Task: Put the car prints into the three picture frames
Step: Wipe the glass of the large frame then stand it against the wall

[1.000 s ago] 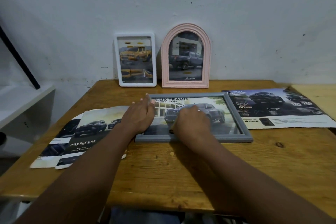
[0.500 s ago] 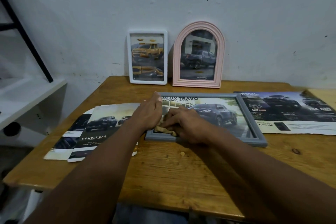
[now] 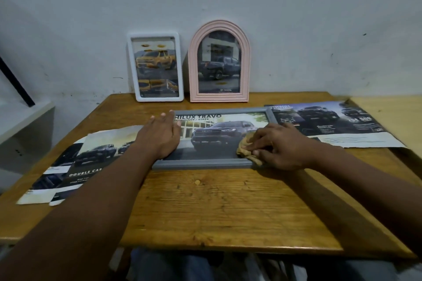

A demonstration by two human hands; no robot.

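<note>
On grey frame: left hand flat, steadying; right hand apparently pinching cloth. Wipe lightly, keep frame pinned.

Print in grey frame: "HILUX TRAVO", "4TREX". Brochure at table's left edge: "DOUBLE CAB". Rest unreadable.

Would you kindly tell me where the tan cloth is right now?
In the head view, the tan cloth sits on the near right corner of the grey frame, held by the right hand.
</note>
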